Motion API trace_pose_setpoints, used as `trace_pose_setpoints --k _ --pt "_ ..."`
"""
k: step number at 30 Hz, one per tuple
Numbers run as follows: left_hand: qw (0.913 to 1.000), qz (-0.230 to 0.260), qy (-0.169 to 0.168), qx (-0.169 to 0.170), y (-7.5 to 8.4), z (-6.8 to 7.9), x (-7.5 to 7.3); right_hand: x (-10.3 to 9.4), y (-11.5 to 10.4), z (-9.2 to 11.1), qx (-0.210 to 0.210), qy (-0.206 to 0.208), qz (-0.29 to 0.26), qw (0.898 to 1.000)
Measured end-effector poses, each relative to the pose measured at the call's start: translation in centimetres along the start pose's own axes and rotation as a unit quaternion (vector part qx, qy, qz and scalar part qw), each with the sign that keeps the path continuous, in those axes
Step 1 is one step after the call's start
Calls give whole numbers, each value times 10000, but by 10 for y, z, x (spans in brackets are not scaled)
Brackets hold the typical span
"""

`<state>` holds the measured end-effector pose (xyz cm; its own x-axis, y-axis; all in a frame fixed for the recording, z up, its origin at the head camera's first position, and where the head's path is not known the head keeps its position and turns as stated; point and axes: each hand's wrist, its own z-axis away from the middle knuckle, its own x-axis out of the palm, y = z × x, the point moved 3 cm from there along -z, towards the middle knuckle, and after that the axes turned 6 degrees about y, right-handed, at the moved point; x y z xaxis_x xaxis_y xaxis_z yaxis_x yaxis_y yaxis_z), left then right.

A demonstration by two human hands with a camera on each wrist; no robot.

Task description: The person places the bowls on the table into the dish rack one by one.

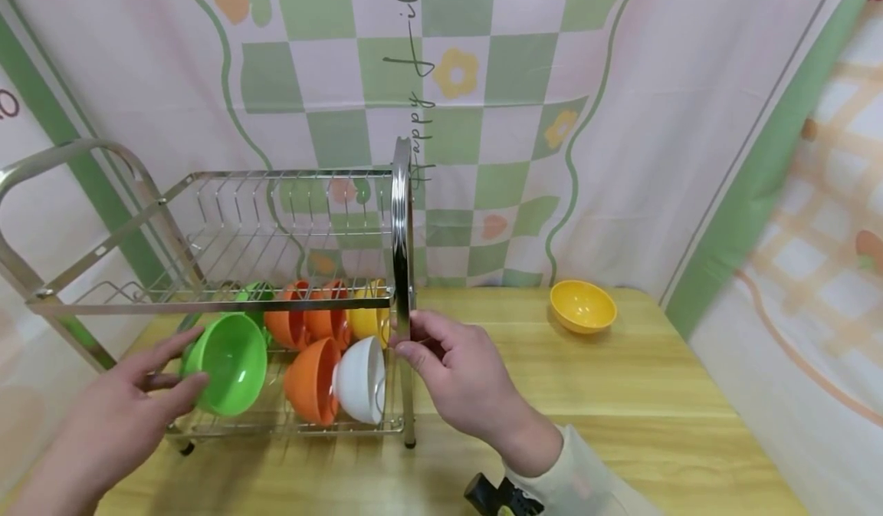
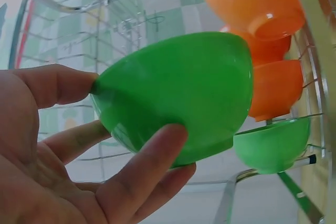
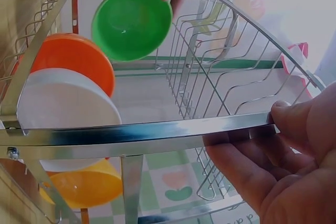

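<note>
A green bowl (image 1: 234,366) is pinched in my left hand (image 1: 117,416), fingers and thumb on its outside. The bowl is tilted, its inside toward the head camera, at the left front of the dish rack's lower shelf. In the left wrist view the bowl's side (image 2: 178,87) fills the middle. My right hand (image 1: 476,386) grips the right upright of the metal dish rack (image 1: 402,232); in the right wrist view its thumb and fingers lie on either side of the bar. Beside the held bowl, an orange bowl (image 1: 310,382) and a white bowl (image 1: 362,382) stand on edge.
Behind the front row stand a second green bowl (image 2: 273,145), orange bowls (image 1: 286,326) and a yellow bowl (image 1: 366,320). Another yellow bowl (image 1: 582,307) sits upright on the wooden table (image 1: 586,401), right of the rack. A patterned curtain (image 1: 483,140) hangs behind.
</note>
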<state>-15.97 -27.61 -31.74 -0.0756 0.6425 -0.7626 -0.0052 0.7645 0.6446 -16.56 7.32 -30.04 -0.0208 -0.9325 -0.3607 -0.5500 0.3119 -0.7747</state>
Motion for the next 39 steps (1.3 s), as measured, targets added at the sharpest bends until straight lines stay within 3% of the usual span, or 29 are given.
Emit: trace_pose_setpoints --k 7,16,22,29,39 --pt "9964 -654 259 472 0 -6 16 0 1 1 15 -5 19 10000" --pt "9938 -724 269 800 -2 -14 40 1 3 2 27 5 15 10000" --pt "9911 -983 330 832 -2 -16 50 1 4 2 -38 35 2 10000" --pt "9912 -1119 164 685 -5 -19 57 2 5 2 -98 70 -1 9999" --pt "9936 -873 -104 710 -2 -20 64 1 4 2 -101 42 2 9999"
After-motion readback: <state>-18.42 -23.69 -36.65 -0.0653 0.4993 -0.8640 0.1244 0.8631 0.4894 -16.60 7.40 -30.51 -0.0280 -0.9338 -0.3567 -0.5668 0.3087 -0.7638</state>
